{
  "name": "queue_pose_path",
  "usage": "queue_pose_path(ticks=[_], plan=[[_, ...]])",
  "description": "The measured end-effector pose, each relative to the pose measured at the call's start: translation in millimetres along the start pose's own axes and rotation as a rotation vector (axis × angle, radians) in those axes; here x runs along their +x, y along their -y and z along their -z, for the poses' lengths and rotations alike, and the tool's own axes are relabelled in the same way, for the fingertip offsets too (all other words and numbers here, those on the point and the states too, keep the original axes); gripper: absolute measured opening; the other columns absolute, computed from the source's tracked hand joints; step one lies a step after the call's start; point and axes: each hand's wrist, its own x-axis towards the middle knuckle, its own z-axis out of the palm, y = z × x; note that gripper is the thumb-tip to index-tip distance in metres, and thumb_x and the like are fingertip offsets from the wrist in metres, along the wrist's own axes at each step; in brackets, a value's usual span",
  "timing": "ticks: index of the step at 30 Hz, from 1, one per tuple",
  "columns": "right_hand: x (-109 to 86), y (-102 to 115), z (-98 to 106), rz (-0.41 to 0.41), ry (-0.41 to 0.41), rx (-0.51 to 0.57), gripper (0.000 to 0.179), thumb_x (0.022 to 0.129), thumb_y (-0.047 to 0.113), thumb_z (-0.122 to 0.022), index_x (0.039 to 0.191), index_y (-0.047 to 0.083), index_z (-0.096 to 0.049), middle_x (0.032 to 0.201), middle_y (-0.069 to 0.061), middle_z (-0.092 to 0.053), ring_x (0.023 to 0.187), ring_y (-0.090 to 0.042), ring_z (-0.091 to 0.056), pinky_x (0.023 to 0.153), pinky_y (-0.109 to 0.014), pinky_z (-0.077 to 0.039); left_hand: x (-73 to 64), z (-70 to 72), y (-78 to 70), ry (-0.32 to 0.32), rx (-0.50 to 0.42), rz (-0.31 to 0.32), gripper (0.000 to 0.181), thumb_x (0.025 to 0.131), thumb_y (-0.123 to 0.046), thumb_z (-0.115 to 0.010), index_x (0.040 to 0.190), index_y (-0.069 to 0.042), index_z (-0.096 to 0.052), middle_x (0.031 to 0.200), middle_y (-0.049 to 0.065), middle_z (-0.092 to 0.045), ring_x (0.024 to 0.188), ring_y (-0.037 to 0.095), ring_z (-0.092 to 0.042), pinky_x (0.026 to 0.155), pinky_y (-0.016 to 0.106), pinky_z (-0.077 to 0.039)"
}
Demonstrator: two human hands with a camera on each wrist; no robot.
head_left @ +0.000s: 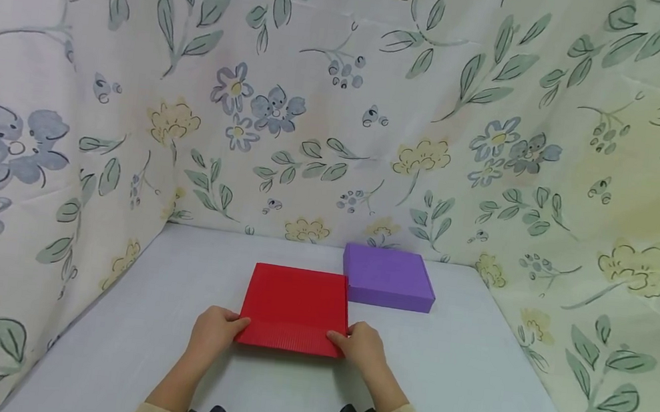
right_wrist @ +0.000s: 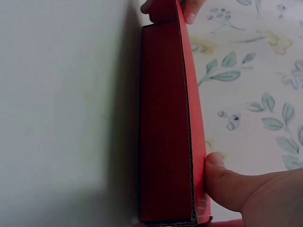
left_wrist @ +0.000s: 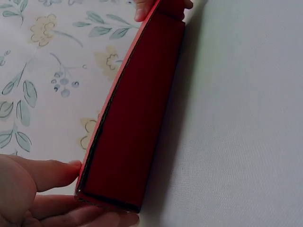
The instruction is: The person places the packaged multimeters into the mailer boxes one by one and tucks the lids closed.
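A red cardboard box (head_left: 295,303) lies on the white table in front of the person, its lid flap edge facing the near side. At the box's near left corner the left hand (head_left: 212,335) pinches it, thumb on top and fingers below or along the side. The right hand (head_left: 364,349) holds the near right corner the same way, thumb on the lid. Both wrist views show the front wall of the red box (left_wrist: 132,109) beneath the lid's corrugated edge, with the right thumb (right_wrist: 227,182) pressed on the lid.
A purple box (head_left: 389,278) lies behind and to the right of the red one, close to its far right corner. The white table (head_left: 191,265) ends at a floral cloth (head_left: 341,100) hung at the back and sides.
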Motion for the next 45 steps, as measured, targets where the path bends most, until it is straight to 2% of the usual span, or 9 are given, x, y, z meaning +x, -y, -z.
queue_pose_path(ticks=[5,13,18,23,28,33,36,40,45], plan=[[-1.2,3.6,4.2,-0.033,0.029,-0.009,0.042,0.087,0.032,-0.082,0.097,-0.007,-0.07,0.074,-0.007,-0.058,0.068,-0.02,-0.053,0.059,-0.032,-0.047,-0.6,0.2,-0.4,0.004,-0.015,0.003,0.038,0.093,-0.02,-0.074,0.116,0.011,-0.07,0.096,0.016,-0.07,0.078,0.025,-0.063,0.063,0.031,-0.056],[-1.7,1.7,3.3,-0.02,0.012,0.014,0.048,0.087,0.031,-0.082,0.107,-0.011,-0.069,0.084,-0.01,-0.065,0.071,-0.021,-0.056,0.061,-0.034,-0.051,1.3,-0.9,3.7,-0.01,-0.027,0.0,0.042,0.093,-0.02,-0.074,0.12,0.011,-0.067,0.111,0.025,-0.067,0.092,0.034,-0.065,0.071,0.036,-0.06],[0.1,-4.1,1.5,0.014,0.003,0.057,0.046,0.087,0.031,-0.082,0.105,-0.009,-0.069,0.079,-0.007,-0.064,0.069,-0.019,-0.058,0.059,-0.034,-0.051,3.4,-1.4,5.6,-0.015,-0.007,-0.01,0.044,0.092,-0.022,-0.075,0.121,0.01,-0.067,0.103,0.02,-0.068,0.084,0.029,-0.065,0.068,0.035,-0.059],[-0.2,-9.0,4.6,0.029,0.023,0.017,0.06,0.084,0.034,-0.085,0.125,-0.004,-0.064,0.086,-0.006,-0.066,0.074,-0.019,-0.06,0.064,-0.036,-0.053,2.6,1.5,5.5,0.006,0.091,-0.08,0.045,0.092,-0.021,-0.075,0.124,0.009,-0.064,0.09,0.011,-0.067,0.073,0.021,-0.062,0.062,0.033,-0.056],[0.6,-5.1,20.0,0.175,0.109,-0.119,0.076,0.08,0.027,-0.088,0.144,0.005,-0.055,0.105,-0.01,-0.066,0.092,-0.024,-0.063,0.075,-0.042,-0.057,2.3,12.0,-4.2,0.113,0.238,-0.195,0.059,0.089,-0.014,-0.077,0.141,0.001,-0.055,0.108,0.017,-0.067,0.089,0.027,-0.064,0.069,0.037,-0.059],[6.8,2.2,29.0,0.303,0.197,-0.334,0.066,0.079,0.019,-0.089,0.138,0.008,-0.063,0.115,-0.009,-0.069,0.105,-0.028,-0.064,0.091,-0.046,-0.055,7.1,18.6,-15.1,0.251,0.396,-0.303,0.061,0.086,-0.005,-0.079,0.143,0.0,-0.056,0.128,0.021,-0.063,0.114,0.038,-0.061,0.085,0.046,-0.059],[10.6,4.2,26.9,0.344,0.208,-0.414,0.058,0.076,0.015,-0.09,0.129,0.008,-0.068,0.11,-0.007,-0.07,0.102,-0.026,-0.065,0.09,-0.045,-0.055,10.4,18.5,-16.7,0.282,0.485,-0.34,0.06,0.085,-0.005,-0.081,0.14,0.0,-0.058,0.127,0.02,-0.064,0.114,0.038,-0.061,0.089,0.048,-0.057],[13.6,3.9,21.7,0.377,0.174,-0.469,0.046,0.073,0.013,-0.093,0.111,0.01,-0.068,0.093,-0.003,-0.066,0.085,-0.021,-0.062,0.077,-0.039,-0.055,16.8,14.2,-13.5,0.276,0.562,-0.372,0.056,0.081,-0.006,-0.085,0.132,-0.001,-0.062,0.117,0.015,-0.067,0.107,0.034,-0.062,0.089,0.048,-0.056],[17.3,1.4,15.3,0.43,0.096,-0.525,0.044,0.071,0.016,-0.095,0.1,0.014,-0.061,0.086,-0.002,-0.063,0.078,-0.018,-0.061,0.071,-0.036,-0.054,21.8,3.1,-6.3,0.199,0.614,-0.423,0.048,0.074,-0.009,-0.091,0.111,-0.008,-0.06,0.095,0.008,-0.064,0.09,0.026,-0.064,0.081,0.044,-0.058]])
